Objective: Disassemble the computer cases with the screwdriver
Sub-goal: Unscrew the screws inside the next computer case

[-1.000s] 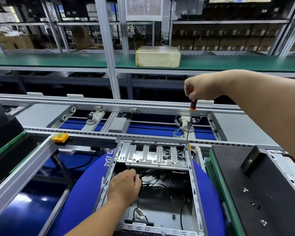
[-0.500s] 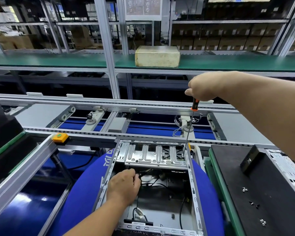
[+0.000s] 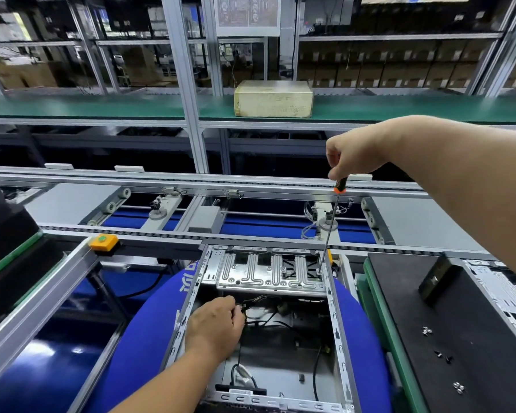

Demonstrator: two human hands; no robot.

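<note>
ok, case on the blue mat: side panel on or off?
Off. The computer case lies open-side up: the drive bracket, cables and bare floor show inside its frame.

No legible text. White characters on the blue round pad [image 3: 149, 323], at 9 o'clock of the open computer case [image 3: 337, 323], cut off and unreadable. Poster [image 3: 248, 13] at 12 o'clock, high on the frame: print too blurred to read.

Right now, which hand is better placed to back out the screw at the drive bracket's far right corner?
Right. The right hand already grips the screwdriver, tip down at that corner of the drive bracket. The left hand is among the cables.
</note>
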